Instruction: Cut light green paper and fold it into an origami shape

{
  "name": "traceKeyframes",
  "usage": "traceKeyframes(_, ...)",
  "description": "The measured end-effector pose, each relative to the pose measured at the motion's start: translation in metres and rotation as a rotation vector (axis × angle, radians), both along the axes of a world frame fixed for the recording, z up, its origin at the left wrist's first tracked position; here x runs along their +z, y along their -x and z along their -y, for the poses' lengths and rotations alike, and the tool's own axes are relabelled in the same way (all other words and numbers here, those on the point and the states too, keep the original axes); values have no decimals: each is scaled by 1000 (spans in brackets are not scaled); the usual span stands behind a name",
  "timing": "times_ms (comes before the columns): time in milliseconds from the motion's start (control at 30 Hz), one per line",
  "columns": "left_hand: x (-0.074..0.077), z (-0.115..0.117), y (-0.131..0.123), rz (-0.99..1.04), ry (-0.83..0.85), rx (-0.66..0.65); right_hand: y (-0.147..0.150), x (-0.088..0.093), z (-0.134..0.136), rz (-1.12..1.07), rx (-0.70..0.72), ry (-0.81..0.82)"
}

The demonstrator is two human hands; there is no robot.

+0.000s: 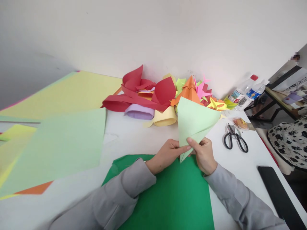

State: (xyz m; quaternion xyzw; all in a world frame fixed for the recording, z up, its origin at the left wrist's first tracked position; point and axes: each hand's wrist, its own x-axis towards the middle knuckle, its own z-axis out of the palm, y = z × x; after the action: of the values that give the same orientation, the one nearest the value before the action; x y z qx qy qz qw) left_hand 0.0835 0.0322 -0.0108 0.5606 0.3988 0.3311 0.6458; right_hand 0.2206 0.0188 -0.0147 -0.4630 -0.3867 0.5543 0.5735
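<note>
A light green sheet of paper, folded to a narrow point at its lower end, is held up above the table. My left hand pinches it near the point from the left. From the right, my right hand grips the same lower part, its thumb lying on the front of the folded layers. The fingers behind the paper are partly hidden. Beneath both hands lies a dark green sheet on the white table.
Red paper strips, a lilac paper ring and orange folded paper lie along the wall. Black-handled scissors, two plastic bottles and a black flat object are right. Light green sheets spread left. A person in patterned clothing sits nearby.
</note>
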Motion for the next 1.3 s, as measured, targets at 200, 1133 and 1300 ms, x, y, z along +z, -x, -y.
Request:
traceKeyframes(200,-1,0,1,-68,-40,18,0,1,0,9,14,8)
traceKeyframes(1133,-5,0,0,-15,3,-28,1,8,1,-93,134,28)
traceKeyframes(1300,-1,1,1,5,41,-42,-3,9,-4,-97,102,36)
